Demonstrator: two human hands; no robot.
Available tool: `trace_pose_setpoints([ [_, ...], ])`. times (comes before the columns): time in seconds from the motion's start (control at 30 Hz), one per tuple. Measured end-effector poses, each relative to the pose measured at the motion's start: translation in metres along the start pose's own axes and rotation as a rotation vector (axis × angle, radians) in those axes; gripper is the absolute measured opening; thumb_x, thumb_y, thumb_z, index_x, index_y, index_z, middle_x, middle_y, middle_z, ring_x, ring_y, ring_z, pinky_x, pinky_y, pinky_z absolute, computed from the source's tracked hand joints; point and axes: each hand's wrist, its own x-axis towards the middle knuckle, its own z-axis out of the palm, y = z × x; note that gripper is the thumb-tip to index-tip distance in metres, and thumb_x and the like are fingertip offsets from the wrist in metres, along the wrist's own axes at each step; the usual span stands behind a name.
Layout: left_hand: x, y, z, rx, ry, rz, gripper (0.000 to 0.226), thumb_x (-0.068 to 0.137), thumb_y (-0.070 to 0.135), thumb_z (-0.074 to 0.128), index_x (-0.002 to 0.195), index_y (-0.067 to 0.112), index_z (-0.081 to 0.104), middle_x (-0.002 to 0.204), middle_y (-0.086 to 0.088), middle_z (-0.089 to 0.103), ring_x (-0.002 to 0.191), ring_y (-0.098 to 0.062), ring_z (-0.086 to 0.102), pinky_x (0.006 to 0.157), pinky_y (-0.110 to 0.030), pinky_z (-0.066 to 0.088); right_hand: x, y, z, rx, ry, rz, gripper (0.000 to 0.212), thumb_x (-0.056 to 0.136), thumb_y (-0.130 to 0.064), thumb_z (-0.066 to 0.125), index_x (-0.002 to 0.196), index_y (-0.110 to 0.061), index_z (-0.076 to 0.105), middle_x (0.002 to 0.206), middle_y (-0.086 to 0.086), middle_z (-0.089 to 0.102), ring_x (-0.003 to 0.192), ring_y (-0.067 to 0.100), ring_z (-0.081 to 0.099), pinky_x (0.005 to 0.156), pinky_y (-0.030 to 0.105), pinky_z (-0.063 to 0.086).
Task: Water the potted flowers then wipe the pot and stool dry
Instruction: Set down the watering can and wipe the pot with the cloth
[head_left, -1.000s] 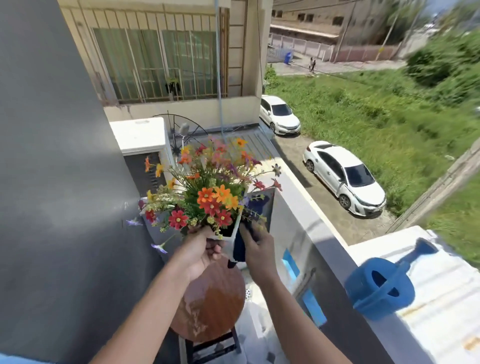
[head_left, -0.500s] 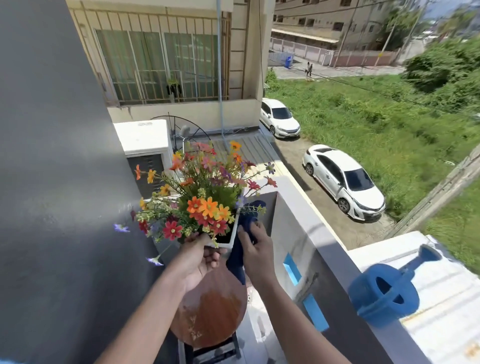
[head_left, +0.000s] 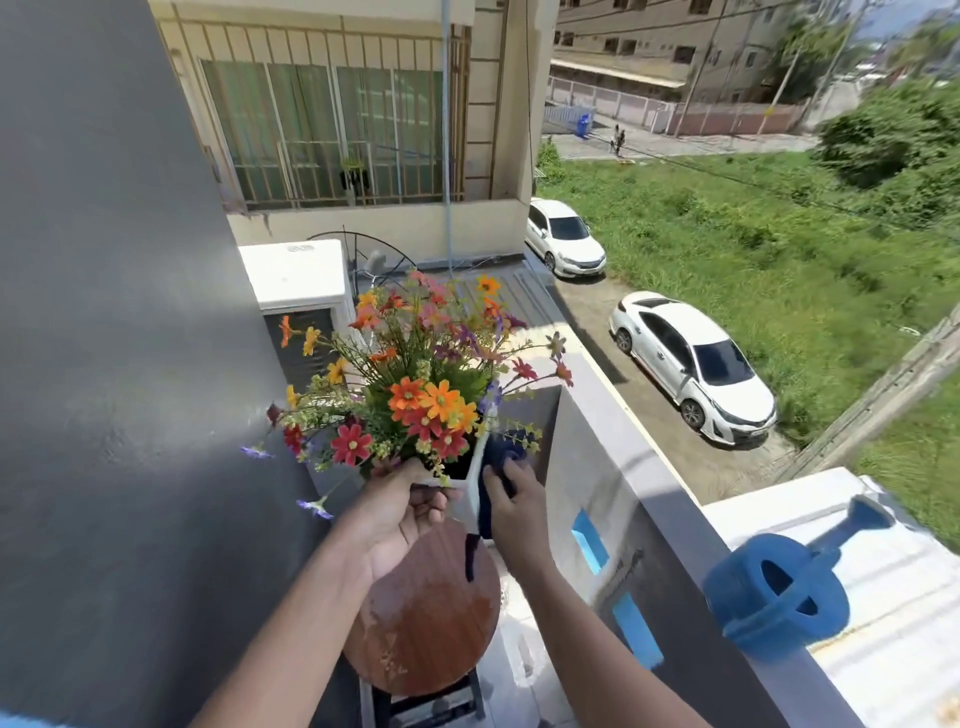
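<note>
A white pot (head_left: 471, 491) full of orange, red and yellow flowers (head_left: 423, 400) is held up in the air above the round wooden stool (head_left: 423, 608). My left hand (head_left: 400, 519) grips the pot's rim and near side from below. My right hand (head_left: 519, 506) presses a dark blue cloth (head_left: 501, 462) against the pot's right side; a strip of the cloth hangs down over the stool. The stool top shows wet patches and pale marks.
A blue watering can (head_left: 779, 597) sits on the balcony parapet (head_left: 670, 499) to the right. A grey wall (head_left: 114, 364) stands close on the left. A white air-conditioner unit (head_left: 298, 275) is behind the flowers. Beyond the parapet is a drop to parked white cars (head_left: 691, 358).
My right hand with the blue cloth has slid a little along the pot's right side. The left hand keeps holding the pot off the stool; the view has shifted slightly.
</note>
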Motion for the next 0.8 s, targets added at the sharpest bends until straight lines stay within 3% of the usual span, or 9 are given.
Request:
trace_pose_setpoints([
  [0.17, 0.014, -0.006, -0.003, -0.016, 0.095, -0.009, 0.034, 0.097, 0.0, 0.043, 0.064, 0.003, 0.051, 0.07, -0.028, 0.067, 0.037, -0.012, 0.054, 0.036, -0.019, 0.045, -0.011, -0.003, -0.003, 0.001, -0.099, -0.005, 0.045, 0.096, -0.011, 0.06, 0.061, -0.028, 0.038, 0.066, -0.01, 0.041, 0.059, 0.007, 0.037, 0.059, 0.03, 0.03],
  [0.27, 0.019, -0.013, 0.001, 0.008, 0.124, -0.017, 0.027, 0.099, 0.004, 0.044, 0.074, 0.001, 0.055, 0.07, -0.024, 0.063, 0.036, -0.01, 0.052, 0.036, -0.02, 0.043, -0.014, -0.013, -0.007, 0.103, -0.102, -0.009, 0.038, 0.097, -0.01, 0.058, 0.065, -0.01, 0.038, 0.063, -0.009, 0.038, 0.058, 0.009, 0.035, 0.058, 0.03, 0.029],
  [0.33, 0.02, -0.016, 0.003, 0.04, 0.134, -0.02, 0.025, 0.1, 0.008, 0.045, 0.088, -0.005, 0.062, 0.071, -0.022, 0.064, 0.038, -0.009, 0.051, 0.036, -0.019, 0.041, -0.007, -0.021, -0.009, 0.184, -0.082, -0.004, 0.028, 0.094, -0.014, 0.057, 0.071, -0.002, 0.045, 0.065, 0.002, 0.04, 0.061, 0.016, 0.037, 0.059, 0.033, 0.029],
  [0.43, 0.02, -0.015, 0.003, 0.029, 0.135, -0.021, 0.028, 0.1, 0.008, 0.043, 0.081, -0.001, 0.06, 0.069, -0.021, 0.066, 0.037, -0.009, 0.048, 0.035, -0.019, 0.036, 0.008, -0.036, -0.011, 0.261, -0.054, 0.016, 0.024, 0.091, -0.023, 0.058, 0.079, -0.002, 0.056, 0.067, 0.006, 0.045, 0.064, 0.017, 0.04, 0.061, 0.035, 0.031],
  [0.53, 0.016, -0.013, 0.005, -0.025, 0.113, -0.036, 0.024, 0.104, 0.013, 0.039, 0.083, 0.008, 0.048, 0.061, -0.018, 0.065, 0.035, -0.01, 0.047, 0.033, -0.018, 0.035, 0.023, -0.044, -0.014, 0.219, -0.038, -0.008, 0.034, 0.094, -0.028, 0.06, 0.079, 0.001, 0.052, 0.065, 0.003, 0.042, 0.062, 0.017, 0.037, 0.059, 0.035, 0.029],
  [0.6, 0.012, -0.014, 0.006, -0.021, 0.074, -0.056, 0.022, 0.105, 0.013, 0.038, 0.085, 0.009, 0.047, 0.059, -0.018, 0.068, 0.036, -0.01, 0.048, 0.033, -0.019, 0.036, 0.039, -0.04, -0.016, 0.146, -0.003, 0.034, 0.035, 0.096, -0.026, 0.06, 0.069, -0.006, 0.049, 0.056, -0.008, 0.038, 0.053, 0.013, 0.034, 0.056, 0.032, 0.029],
  [0.7, 0.004, -0.014, 0.006, -0.002, 0.018, -0.093, 0.021, 0.103, 0.009, 0.04, 0.083, 0.008, 0.045, 0.068, -0.023, 0.072, 0.038, -0.01, 0.049, 0.035, -0.02, 0.038, 0.056, -0.036, -0.02, 0.075, 0.025, 0.093, 0.038, 0.098, -0.017, 0.058, 0.065, -0.031, 0.047, 0.051, -0.016, 0.033, 0.049, 0.006, 0.034, 0.057, 0.026, 0.031],
  [0.8, 0.001, -0.014, 0.005, 0.006, 0.001, -0.094, 0.022, 0.1, 0.004, 0.043, 0.078, 0.008, 0.045, 0.07, -0.025, 0.072, 0.038, -0.01, 0.05, 0.034, -0.02, 0.038, 0.064, -0.027, -0.022, 0.019, 0.014, 0.116, 0.047, 0.095, -0.006, 0.05, 0.058, -0.025, 0.029, 0.039, -0.011, 0.024, 0.039, 0.009, 0.026, 0.052, 0.027, 0.025],
])
